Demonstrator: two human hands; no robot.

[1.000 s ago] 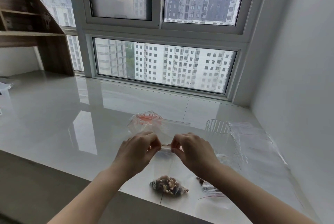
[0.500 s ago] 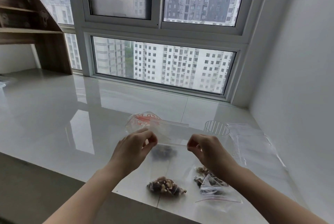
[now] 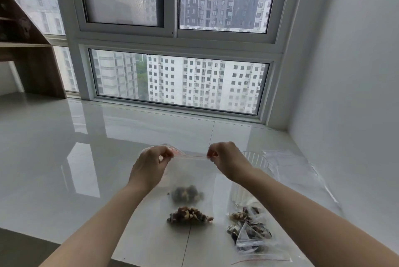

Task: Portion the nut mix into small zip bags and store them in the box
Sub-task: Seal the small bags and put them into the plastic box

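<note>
1. Your left hand [image 3: 149, 168] is up above the sill, thumb and fingers pinched on the left end of the small zip bag [image 3: 190, 176], right at its red-lined seal strip.
2. Your right hand [image 3: 226, 161] mirrors it, pinching the right end of that same strip, so the top edge runs taut and level between your two hands.
3. The zip bag hangs below your hands, clear plastic, with a dark clump of nut mix [image 3: 186, 193] sagging at its bottom. It shows blurred through the plastic.
4. Under the hanging bag, a second small portion of nuts [image 3: 190, 216] lies on the glossy white sill [image 3: 64, 159], close to its near edge.
5. To the right of that, beside your right forearm, a larger crumpled bag of nuts [image 3: 248, 232] lies flat, its red zip line towards you.
6. Just beyond your right wrist there is a ribbed clear plastic cup [image 3: 253, 159], partly hidden by the hand.
7. Further right, a loose stack of empty clear bags [image 3: 289, 165] is spread along the wall.
8. Behind your left hand, something clear with red print [image 3: 172, 149] peeks out; you cannot tell what it is.
9. A wooden shelf [image 3: 32, 55] stands at the far left, beside the window [image 3: 172, 40].
</note>
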